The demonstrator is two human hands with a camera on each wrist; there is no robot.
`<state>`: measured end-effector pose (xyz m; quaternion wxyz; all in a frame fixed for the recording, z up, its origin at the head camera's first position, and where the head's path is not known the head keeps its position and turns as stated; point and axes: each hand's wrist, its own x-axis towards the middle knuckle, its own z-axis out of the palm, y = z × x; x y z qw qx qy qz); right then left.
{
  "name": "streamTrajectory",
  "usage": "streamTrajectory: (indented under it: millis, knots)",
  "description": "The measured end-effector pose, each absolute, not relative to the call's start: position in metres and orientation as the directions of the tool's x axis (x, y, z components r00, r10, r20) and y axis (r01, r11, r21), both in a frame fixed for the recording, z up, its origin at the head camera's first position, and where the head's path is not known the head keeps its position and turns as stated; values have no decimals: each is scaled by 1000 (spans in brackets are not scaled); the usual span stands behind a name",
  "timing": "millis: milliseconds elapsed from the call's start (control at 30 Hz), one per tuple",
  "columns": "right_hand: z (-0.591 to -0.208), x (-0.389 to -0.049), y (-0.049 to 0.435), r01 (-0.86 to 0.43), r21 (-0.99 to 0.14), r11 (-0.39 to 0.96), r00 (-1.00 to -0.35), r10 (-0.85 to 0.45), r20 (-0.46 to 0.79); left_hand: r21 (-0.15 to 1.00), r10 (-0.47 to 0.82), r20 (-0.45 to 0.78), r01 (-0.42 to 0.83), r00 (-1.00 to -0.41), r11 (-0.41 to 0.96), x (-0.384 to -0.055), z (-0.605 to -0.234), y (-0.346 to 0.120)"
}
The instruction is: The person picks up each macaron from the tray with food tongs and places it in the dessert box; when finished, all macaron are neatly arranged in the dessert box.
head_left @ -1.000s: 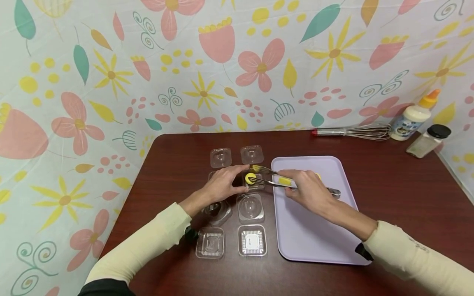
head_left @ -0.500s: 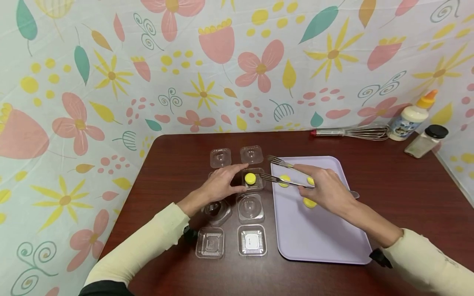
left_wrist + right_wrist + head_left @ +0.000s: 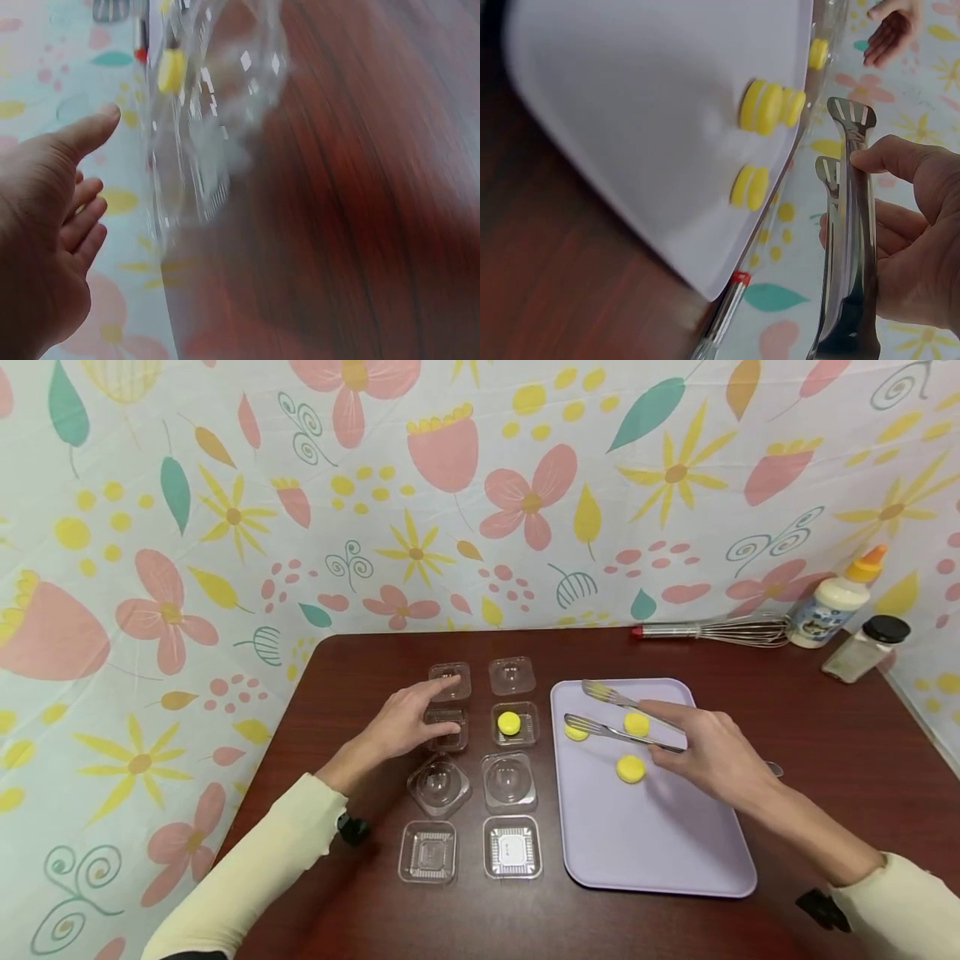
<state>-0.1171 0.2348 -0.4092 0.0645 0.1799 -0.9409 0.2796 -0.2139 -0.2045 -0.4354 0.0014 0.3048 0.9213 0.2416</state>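
Observation:
My right hand (image 3: 712,747) grips a pair of metal tongs (image 3: 861,225), whose spread, slotted tips hover over the lilac tray (image 3: 660,843). Nothing is pinched between the tips. Three yellow macarons lie on that tray, among them a front macaron (image 3: 631,768) and a back macaron (image 3: 637,723). Another macaron (image 3: 509,722) sits in the base of a clear plastic container (image 3: 529,727) left of the tray. My left hand (image 3: 401,718), thumb and fingers apart, reaches over the back-left container (image 3: 450,742), partly covering its base and lid.
Nearer the front stand a left clear container (image 3: 427,852) and a right clear container (image 3: 512,847), lids hinged backwards. A whisk (image 3: 712,628), a glue bottle (image 3: 828,606) and a black-capped jar (image 3: 862,650) line the table's back right. Flowered cloth (image 3: 480,502) hangs behind.
The tongs have let go of the macaron in the container, and my right hand has carried them rightward over the tray. My left hand has moved left from that container to its neighbour.

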Motion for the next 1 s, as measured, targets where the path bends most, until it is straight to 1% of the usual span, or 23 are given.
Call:
streamTrajectory:
  millis: [200, 400, 667, 1000]
  knots:
    - [-414, -109, 253, -355, -494, 794, -933, -264, 246, 472, 563, 110, 542, -819, 695, -214, -440, -232]
    - [-420, -102, 265, -334, -487, 807, -937, -230, 262, 462, 570, 115, 552, -814, 695, -213, -445, -247]
    - [-428, -98, 273, -291, -496, 818, -953, -201, 227, 462, 585, 107, 561, -804, 687, -211, -457, -253]
    - [-434, -98, 278, -243, -501, 830, -968, -178, 175, 463, 594, 98, 564, -799, 683, -209, -458, -252]
